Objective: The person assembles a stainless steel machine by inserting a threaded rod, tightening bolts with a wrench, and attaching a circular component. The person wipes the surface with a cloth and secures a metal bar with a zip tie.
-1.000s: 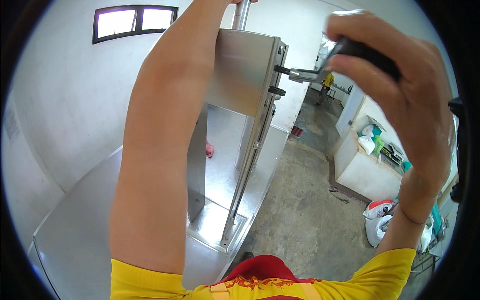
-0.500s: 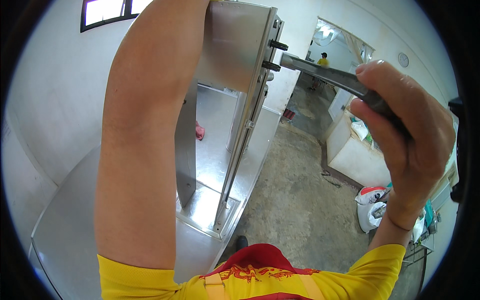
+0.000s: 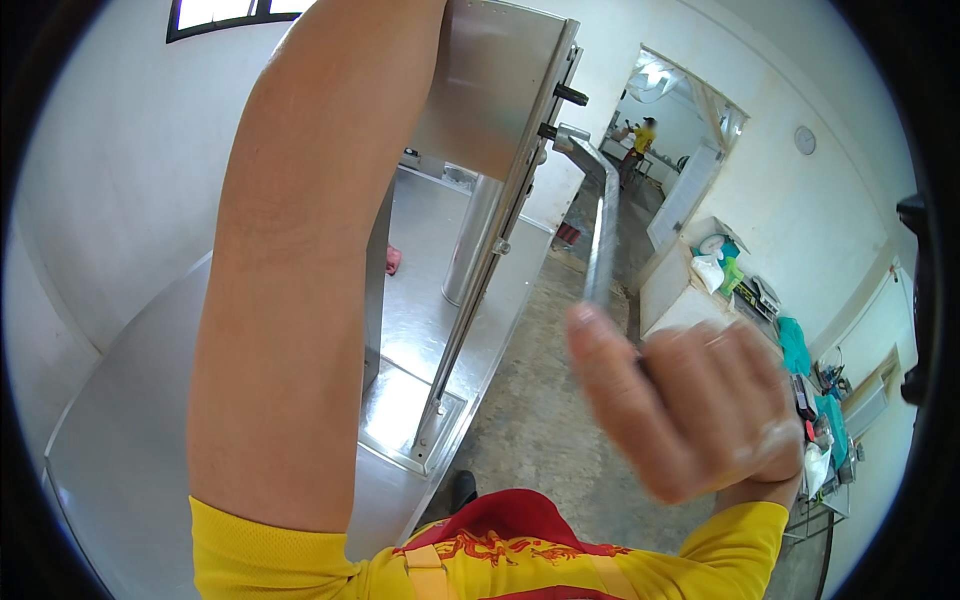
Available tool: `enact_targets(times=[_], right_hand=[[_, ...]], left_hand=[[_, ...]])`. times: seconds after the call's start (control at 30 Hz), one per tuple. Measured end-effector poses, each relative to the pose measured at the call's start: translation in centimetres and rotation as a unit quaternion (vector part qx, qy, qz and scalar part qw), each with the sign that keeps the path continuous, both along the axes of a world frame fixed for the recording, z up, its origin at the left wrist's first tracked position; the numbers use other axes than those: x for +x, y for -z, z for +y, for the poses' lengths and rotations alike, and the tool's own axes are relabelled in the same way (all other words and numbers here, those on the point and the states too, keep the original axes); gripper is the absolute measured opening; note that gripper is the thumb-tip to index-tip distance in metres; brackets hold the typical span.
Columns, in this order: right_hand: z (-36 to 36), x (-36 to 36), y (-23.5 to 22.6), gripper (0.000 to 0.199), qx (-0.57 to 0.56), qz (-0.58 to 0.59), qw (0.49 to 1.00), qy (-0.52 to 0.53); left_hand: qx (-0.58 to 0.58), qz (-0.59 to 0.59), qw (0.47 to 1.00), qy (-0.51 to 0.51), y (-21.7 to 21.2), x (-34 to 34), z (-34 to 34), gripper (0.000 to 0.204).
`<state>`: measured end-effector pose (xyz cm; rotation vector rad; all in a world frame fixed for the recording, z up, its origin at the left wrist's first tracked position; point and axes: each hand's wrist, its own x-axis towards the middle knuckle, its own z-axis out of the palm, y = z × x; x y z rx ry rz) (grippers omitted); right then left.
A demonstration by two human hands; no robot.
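Observation:
In my right hand (image 3: 690, 400) is the grey handle of a bent metal wrench (image 3: 601, 220), the fingers wrapped round its lower end. The wrench's head meets the lower of two black studs (image 3: 547, 131) on the edge of a tall steel machine (image 3: 490, 75). The upper stud (image 3: 571, 95) is bare. My left arm (image 3: 290, 260) reaches up past the machine, and its hand lies beyond the top edge. Low on the machine's steel table (image 3: 405, 330) lies a small pink piece of what looks like meat (image 3: 393, 260), partly hidden behind my left arm.
A narrow upright rail (image 3: 470, 310) runs down to the table. Right of it is the concrete floor (image 3: 510, 400). A white counter (image 3: 665, 285) with bags and boxes stands along the right wall. Through the doorway, a person in yellow (image 3: 640, 135) is far off.
My right hand has swung down and to the left, turning the wrench from nearly level to nearly upright, its head still at the lower stud. The left arm stays raised.

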<state>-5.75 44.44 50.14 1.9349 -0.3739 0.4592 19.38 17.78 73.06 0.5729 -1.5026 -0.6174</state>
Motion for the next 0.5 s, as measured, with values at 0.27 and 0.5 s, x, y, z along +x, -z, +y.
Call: enact_targets(times=[0.27,0.5], right_hand=[[-1.3,-0.4,-3.0,0.033,-0.054,-0.122,0.991,0.002],[-8.5,-4.6,-15.9,0.027,0.034,-0.257,0.964,0.057]], left_hand=[[0.003,0.007,1.000,0.020,0.4,-0.2,-0.2,0.018],[-0.004,0.014,1.000,0.026,0.0,-1.9,0.0,0.020]])
